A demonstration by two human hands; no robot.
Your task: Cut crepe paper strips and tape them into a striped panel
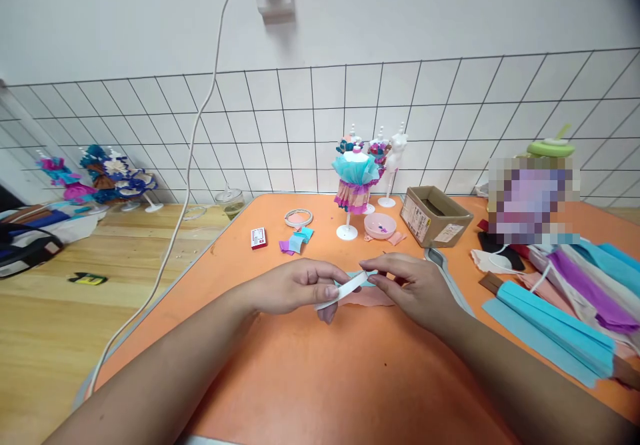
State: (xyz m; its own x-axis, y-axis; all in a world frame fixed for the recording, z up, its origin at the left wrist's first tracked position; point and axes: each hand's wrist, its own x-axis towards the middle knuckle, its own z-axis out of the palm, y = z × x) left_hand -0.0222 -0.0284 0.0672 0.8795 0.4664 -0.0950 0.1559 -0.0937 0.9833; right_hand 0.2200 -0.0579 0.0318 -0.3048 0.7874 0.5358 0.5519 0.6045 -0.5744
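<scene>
1. One white strip (353,287) is held at a slant over the orange table (300,371), its far end turned toward two o'clock.
2. Its nearer part is gripped between the thumb and fingers of the left hand (303,288), set at nine o'clock from the strip.
3. Its far end is pinched by the thumb and fingertips of the right hand (415,291), set at three o'clock.
4. Just behind the strip, a pink sheet (367,297) is laid on the table; a turquoise scrap there is partly hidden by the fingers.
5. At twelve o'clock, a dress form (355,173) clad in turquoise and peach is placed upright, backed by other forms.
6. At one o'clock a pink bowl (376,231) is set, and between one and two, a cardboard box (434,231).
7. At eleven o'clock a tape ring (287,219) is laid flat; at ten, a small red-and-white box (259,238).
8. Just past three o'clock, folded turquoise paper (555,328) is heaped.
</scene>
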